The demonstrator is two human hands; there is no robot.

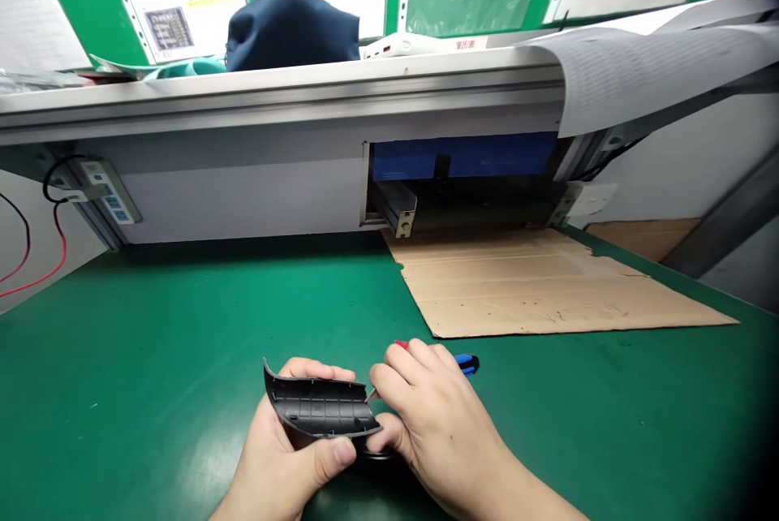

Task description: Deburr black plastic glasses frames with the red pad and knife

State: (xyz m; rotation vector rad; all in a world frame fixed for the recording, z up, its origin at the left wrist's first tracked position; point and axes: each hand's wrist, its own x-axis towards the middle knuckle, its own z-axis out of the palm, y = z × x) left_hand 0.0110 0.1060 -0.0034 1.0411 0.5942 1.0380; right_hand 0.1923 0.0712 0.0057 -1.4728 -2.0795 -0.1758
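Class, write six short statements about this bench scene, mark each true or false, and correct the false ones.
1. The left hand holds a curved shell. True.
2. The shell is white. False: it is black.
3. The right hand grips a tool. True.
4. The tool's tip is at the shell's left end, as pictured. False: it is at the right end.
5. Cardboard lies flat on the green table. True.
6. The shell lies on the cardboard. False: it is held in the hand, nearer the camera than the cardboard.
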